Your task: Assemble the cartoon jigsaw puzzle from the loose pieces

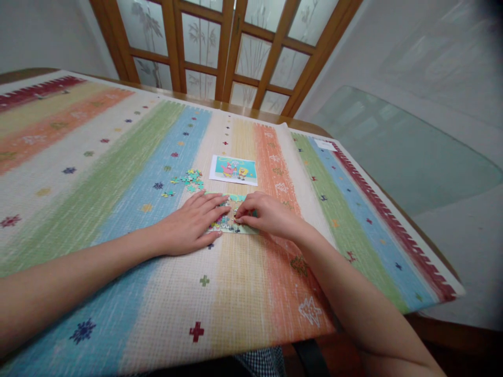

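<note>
Jigsaw puzzle [231, 226]: part-assembled, flat on the striped cloth [118, 173] covering the table [251, 111], about mid-width and toward the near edge.

Left hand [188, 225]: open, palm down, fingers straight and together, tips on the puzzle's left side; forearm lies along the cloth.

Right hand [267, 214]: fingers bent, tips drawn together on the puzzle; whether they pinch a piece cannot be told.

Loose pieces [188, 180] and a picture card [234, 169]: just beyond, toward the far edge.
</note>
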`<state>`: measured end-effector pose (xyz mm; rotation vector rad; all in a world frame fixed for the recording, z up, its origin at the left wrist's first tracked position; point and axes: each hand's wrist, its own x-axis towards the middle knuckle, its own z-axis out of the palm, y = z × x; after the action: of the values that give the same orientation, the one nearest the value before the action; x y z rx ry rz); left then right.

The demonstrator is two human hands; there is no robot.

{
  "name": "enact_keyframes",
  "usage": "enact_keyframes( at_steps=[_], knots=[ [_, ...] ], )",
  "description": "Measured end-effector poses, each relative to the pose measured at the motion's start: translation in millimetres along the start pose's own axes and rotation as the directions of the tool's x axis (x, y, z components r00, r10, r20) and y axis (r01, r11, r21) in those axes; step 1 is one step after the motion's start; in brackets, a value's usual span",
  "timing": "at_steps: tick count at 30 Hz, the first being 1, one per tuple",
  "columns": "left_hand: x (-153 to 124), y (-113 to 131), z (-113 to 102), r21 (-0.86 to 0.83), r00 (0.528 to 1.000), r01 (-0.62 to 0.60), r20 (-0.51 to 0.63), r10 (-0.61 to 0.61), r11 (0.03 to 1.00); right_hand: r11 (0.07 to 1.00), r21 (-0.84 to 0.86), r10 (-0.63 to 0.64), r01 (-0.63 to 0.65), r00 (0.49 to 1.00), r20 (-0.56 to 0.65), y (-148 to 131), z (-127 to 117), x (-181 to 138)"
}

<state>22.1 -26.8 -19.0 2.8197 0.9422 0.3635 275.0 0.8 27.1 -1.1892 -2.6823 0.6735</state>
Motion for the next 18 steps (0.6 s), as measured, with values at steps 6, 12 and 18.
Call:
enact_keyframes(
  at_steps=[6, 12, 18],
  knots=[
    [-0.1, 1.2, -1.3, 0.026, 1.000, -0.004, -0.004, 0.004, 1.000, 0.998, -0.060, 0.027, -0.031, 0.997, -0.066, 1.6, 2.7, 3.6],
    [-0.9, 2.0, -1.4, 0.024, 1.000, 0.001, -0.022, 0.000, 1.000, 0.996, -0.077, 0.049, -0.053, 0.997, -0.062, 0.2, 3.6, 4.4],
    [0.1, -2.3, -18.2, 0.022, 0.995, -0.017, -0.100, 0.019, 1.000, 0.997, -0.069, 0.030, -0.035, 0.997, -0.069, 2.0, 4.5, 3.3]
  ],
)
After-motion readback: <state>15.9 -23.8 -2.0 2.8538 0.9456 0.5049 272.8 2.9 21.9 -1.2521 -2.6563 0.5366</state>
